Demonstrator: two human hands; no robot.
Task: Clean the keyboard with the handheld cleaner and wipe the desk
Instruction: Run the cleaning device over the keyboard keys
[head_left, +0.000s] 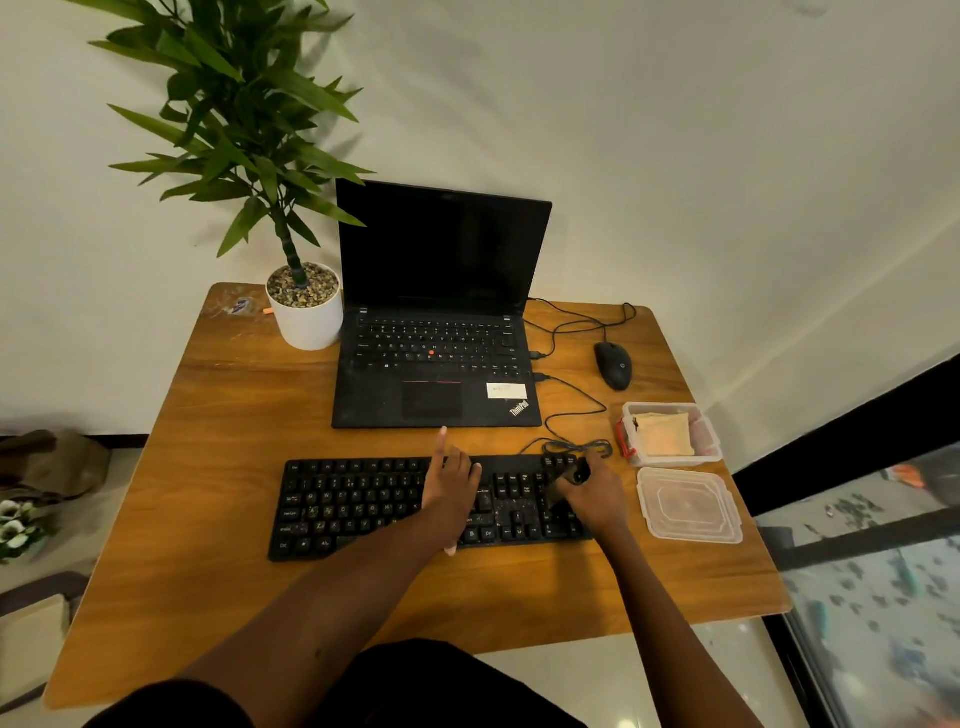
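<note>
A black keyboard (363, 504) lies across the wooden desk (218, 415) in front of me, with pale crumbs on its right half. My left hand (452, 488) rests on the keyboard's middle, index finger stretched toward the far edge. My right hand (592, 499) grips a small dark handheld cleaner (569, 475) over the keyboard's right end, above the number keys. A folded yellowish cloth (662, 434) lies in an open clear box (709, 441) at the right.
An open black laptop (441, 322) stands behind the keyboard. A white potted plant (306, 312) is at the back left. A black mouse (613, 364) and its cables lie at the back right. The box's clear lid (688, 506) lies near the right edge.
</note>
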